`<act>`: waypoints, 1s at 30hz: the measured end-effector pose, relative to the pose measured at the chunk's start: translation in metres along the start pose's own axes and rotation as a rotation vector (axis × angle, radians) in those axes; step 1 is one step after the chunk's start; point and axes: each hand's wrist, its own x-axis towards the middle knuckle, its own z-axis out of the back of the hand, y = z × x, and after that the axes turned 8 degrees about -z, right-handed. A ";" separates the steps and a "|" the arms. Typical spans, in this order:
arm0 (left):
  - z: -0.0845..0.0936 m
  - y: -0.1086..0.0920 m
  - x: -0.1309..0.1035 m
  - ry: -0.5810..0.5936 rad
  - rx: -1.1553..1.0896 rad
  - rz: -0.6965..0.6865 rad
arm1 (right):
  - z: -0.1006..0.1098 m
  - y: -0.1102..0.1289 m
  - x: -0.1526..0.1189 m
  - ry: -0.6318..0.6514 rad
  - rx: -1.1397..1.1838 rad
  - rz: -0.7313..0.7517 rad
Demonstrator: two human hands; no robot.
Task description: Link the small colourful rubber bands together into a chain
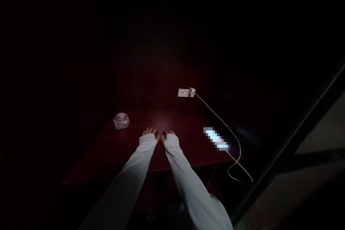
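Observation:
Both hands rest side by side on a dark red table (185,147), each coming out of a light sleeve. My left hand (151,132) lies flat with its fingers spread and holds nothing. Close to its right, my right hand (167,135) also lies on the tabletop with nothing visible in it; its fingers look stretched out, though the sleeve and dim light hide part of them. Nearest to my left hand, apart from it, stands a small clear jar (121,121) filled with colourful little pieces too small to name.
On the table's right side lies a lit, blurred-out phone (216,139). Its white cable (214,110) hangs past the front edge and runs to a charger (192,92) in a white socket plate (183,92) behind the table. A dark slanted bar (291,134) crosses the right. Surroundings are very dark.

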 end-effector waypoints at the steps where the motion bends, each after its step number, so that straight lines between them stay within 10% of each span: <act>1: 0.001 0.001 -0.001 -0.006 -0.010 -0.026 | 0.002 -0.003 0.002 0.010 0.027 -0.007; 8: 0.026 0.054 -0.005 -0.175 -0.042 -0.121 | 0.009 -0.010 0.014 0.037 0.143 -0.083; 17: 0.058 0.130 0.013 -0.676 -0.190 0.349 | 0.014 -0.002 0.010 0.052 0.092 -0.115; 30: 0.038 0.197 0.039 -0.542 -0.459 0.388 | 0.007 0.005 0.007 0.017 -0.057 0.013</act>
